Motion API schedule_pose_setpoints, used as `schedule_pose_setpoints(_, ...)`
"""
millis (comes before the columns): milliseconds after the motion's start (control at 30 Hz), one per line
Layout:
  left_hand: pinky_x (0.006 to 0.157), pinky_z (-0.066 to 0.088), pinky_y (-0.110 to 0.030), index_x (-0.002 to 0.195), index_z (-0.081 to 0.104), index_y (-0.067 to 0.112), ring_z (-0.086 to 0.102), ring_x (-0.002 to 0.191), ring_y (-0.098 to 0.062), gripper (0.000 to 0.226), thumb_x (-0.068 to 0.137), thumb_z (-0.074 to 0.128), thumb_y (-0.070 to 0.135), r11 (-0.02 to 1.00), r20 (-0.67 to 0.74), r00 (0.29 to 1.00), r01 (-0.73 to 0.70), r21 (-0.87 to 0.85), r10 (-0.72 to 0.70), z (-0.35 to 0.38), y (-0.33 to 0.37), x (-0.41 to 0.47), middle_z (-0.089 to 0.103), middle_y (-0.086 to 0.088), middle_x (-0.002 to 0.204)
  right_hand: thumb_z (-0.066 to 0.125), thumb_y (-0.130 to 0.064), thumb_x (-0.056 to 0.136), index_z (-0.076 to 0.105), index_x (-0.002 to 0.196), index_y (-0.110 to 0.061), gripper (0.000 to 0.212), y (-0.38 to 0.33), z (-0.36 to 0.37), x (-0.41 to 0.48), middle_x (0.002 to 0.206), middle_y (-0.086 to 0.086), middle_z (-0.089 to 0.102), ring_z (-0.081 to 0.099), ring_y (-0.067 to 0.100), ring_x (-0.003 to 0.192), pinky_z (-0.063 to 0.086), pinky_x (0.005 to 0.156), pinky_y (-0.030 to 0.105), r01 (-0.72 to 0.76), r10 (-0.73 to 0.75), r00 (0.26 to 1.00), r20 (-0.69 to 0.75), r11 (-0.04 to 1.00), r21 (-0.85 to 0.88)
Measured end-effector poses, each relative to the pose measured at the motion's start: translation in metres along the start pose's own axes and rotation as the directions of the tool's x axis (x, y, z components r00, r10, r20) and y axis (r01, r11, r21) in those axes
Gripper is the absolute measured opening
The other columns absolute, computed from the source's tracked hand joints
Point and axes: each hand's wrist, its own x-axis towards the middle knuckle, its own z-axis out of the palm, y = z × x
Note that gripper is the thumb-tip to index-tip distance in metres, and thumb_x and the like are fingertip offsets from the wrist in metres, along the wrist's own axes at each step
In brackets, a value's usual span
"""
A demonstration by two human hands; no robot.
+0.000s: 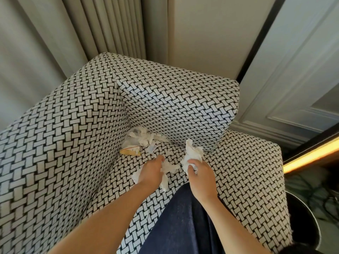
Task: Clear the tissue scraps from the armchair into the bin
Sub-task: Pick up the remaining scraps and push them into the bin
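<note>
Firstly, armchair [73, 143]: black-and-white woven-pattern upholstery fills most of the view; tissue scraps lie on its seat.
Bin [304, 222]: dark round container at the near right, beside the chair's arm and well apart from both hands; probably the target.
Right hand [200, 173]: fingers clamped on a tissue wad [192, 153], held over the middle of the seat.
Left hand [150, 171]: fingers curled down, pinching a tissue strip [169, 168] that lies on the seat just beside the wad.
Far heap [142, 137]: crumpled tissue in the far left seat corner, untouched, with a yellow wedge-shaped carton [131, 152] at its near edge.
Advice: the strip should be bunched fully into the fist before lifting, since loose tails could tear or drop. Both handfuls can go to the bin together, and the heap after that.
</note>
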Motion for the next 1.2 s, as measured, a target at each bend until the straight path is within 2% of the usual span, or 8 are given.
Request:
schedule_pose_setpoints(133,0.094,0.042,-0.027,0.147,0.022,0.017,0.052,0.112,-0.020,0.069,0.089,0.057,0.008,0.999,0.130,0.991,-0.012,-0.045,0.018,-0.002,0.000,-0.009,0.056,-0.009,0.122,0.044,-0.019,0.096,0.063,0.116,-0.016,0.027,0.000,-0.003,-0.006,0.108,0.003,0.060,0.055,0.013,0.094,0.047,0.075,0.022,0.026,-0.026,0.999,-0.027,1.000,0.009)
schedule_pose_setpoints(300,0.094,0.042,-0.030,0.150,0.005,0.025,0.052,0.109,-0.023,0.081,0.090,0.056,0.009,0.986,0.302,0.949,-0.131,0.105,0.094,-0.002,0.006,-0.012,0.055,-0.010,0.122,0.043,-0.017,0.097,0.062,0.116,-0.018,0.027,0.001,-0.007,-0.014,0.108,0.002,0.059,0.054,0.015,0.097,0.048,0.077,0.023,0.046,-0.046,0.998,-0.036,0.999,0.007)
schedule_pose_setpoints(467,0.094,0.044,-0.035,0.146,0.024,0.026,0.050,0.115,-0.025,0.068,0.089,0.054,0.005,0.964,0.354,0.933,-0.152,0.220,0.066,0.004,0.011,-0.001,0.051,-0.010,0.130,0.044,-0.017,0.096,0.062,0.116,-0.017,0.027,0.002,-0.006,-0.014,0.105,0.002,0.061,0.054,0.013,0.095,0.046,0.075,0.021,0.070,-0.073,0.996,-0.053,0.996,-0.052)
schedule_pose_setpoints(700,0.089,0.042,-0.029,0.125,0.053,0.013,0.052,0.111,-0.024,0.036,0.091,0.049,0.002,0.986,0.257,0.966,-0.081,0.145,0.041,0.005,0.014,-0.001,0.054,-0.010,0.123,0.046,-0.016,0.095,0.064,0.113,-0.016,0.026,0.007,-0.002,-0.011,0.099,0.001,0.062,0.054,0.012,0.089,0.041,0.067,0.017,0.049,-0.050,0.997,-0.052,0.998,-0.028)
schedule_pose_setpoints(800,0.080,0.043,-0.023,0.118,0.059,0.013,0.054,0.104,-0.021,0.031,0.090,0.050,0.003,0.996,0.240,0.970,-0.054,0.064,0.037,0.000,0.012,-0.003,0.056,-0.010,0.120,0.045,-0.015,0.095,0.065,0.112,-0.017,0.026,0.010,-0.001,-0.010,0.100,0.001,0.062,0.056,0.011,0.088,0.043,0.069,0.016,0.019,-0.018,0.999,-0.043,1.000,0.025)
schedule_pose_setpoints(933,0.045,0.040,-0.006,0.117,0.058,0.014,0.049,0.068,-0.007,0.028,0.090,0.057,0.008,0.970,0.200,0.979,0.089,-0.228,-0.043,-0.015,0.010,-0.005,0.054,-0.007,0.107,0.045,-0.012,0.095,0.065,0.112,-0.015,0.027,0.015,-0.007,-0.012,0.106,-0.001,0.064,0.057,0.008,0.094,0.044,0.081,0.015,-0.059,0.063,0.998,-0.021,0.985,0.163)
schedule_pose_setpoints(1100,0.058,0.044,-0.019,0.121,0.055,0.011,0.050,0.072,-0.015,0.033,0.089,0.059,0.006,0.870,0.182,0.975,0.200,-0.451,-0.130,-0.038,0.023,-0.003,0.055,-0.005,0.090,0.050,-0.010,0.093,0.068,0.104,-0.021,0.024,0.037,-0.028,-0.025,0.107,-0.011,0.065,0.058,0.000,0.100,0.043,0.096,0.018,-0.202,0.206,0.978,0.035,0.893,0.401)
schedule_pose_setpoints(1200,0.062,0.045,-0.017,0.126,0.052,0.012,0.052,0.077,-0.016,0.040,0.088,0.062,0.011,0.865,0.173,0.975,0.202,-0.459,-0.136,-0.046,0.041,0.003,0.057,-0.004,0.094,0.049,-0.011,0.094,0.068,0.108,-0.017,0.025,0.055,-0.051,-0.037,0.108,-0.012,0.062,0.052,-0.012,0.091,0.039,0.075,-0.001,-0.249,0.232,0.968,0.094,0.855,0.455)
